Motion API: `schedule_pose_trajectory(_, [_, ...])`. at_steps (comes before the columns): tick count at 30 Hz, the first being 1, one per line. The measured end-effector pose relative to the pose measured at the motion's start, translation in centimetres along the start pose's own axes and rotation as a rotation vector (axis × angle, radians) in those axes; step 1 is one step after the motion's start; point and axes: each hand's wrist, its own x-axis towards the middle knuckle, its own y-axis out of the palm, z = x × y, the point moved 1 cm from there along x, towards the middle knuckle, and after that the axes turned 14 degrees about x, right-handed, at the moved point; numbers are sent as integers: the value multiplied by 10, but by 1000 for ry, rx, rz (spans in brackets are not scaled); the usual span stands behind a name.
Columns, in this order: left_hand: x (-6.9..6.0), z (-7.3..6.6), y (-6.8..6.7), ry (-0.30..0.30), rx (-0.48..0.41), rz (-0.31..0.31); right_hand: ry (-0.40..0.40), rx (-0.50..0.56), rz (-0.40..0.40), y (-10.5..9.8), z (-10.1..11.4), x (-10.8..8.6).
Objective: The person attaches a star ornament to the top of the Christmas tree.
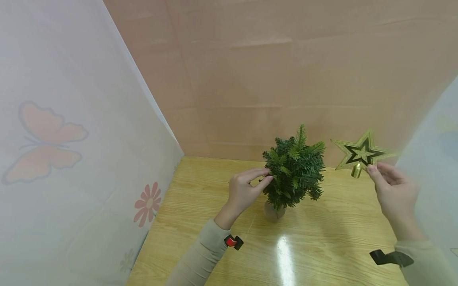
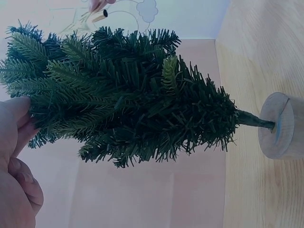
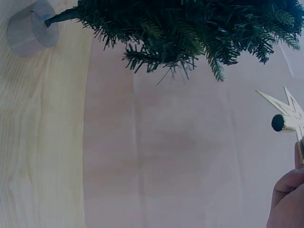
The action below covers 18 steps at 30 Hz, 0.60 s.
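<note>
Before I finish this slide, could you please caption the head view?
Left grip on the tree, right grip holding the star.

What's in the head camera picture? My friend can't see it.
A person's right hand holds a gold star beside a small green tree, while the left hand touches the tree. The tree stands on a wooden table before a pinkish-brown wall.

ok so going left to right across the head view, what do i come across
orange butterfly on the wall, red flower on the wall, left grip, small green tree, gold star, right grip
</note>
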Motion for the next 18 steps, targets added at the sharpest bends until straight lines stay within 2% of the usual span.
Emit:
schedule_pose_trajectory(5, [0,0,1,5,-3,-7,-15,49,-17,8,7,5])
schedule_pose_trajectory(14, [-1,2,3,9,-11,-12,-85,116,12,21,16,10])
schedule_pose_trajectory(18, [-1,2,2,9,-6,-8,-103,88,21,25,21,11])
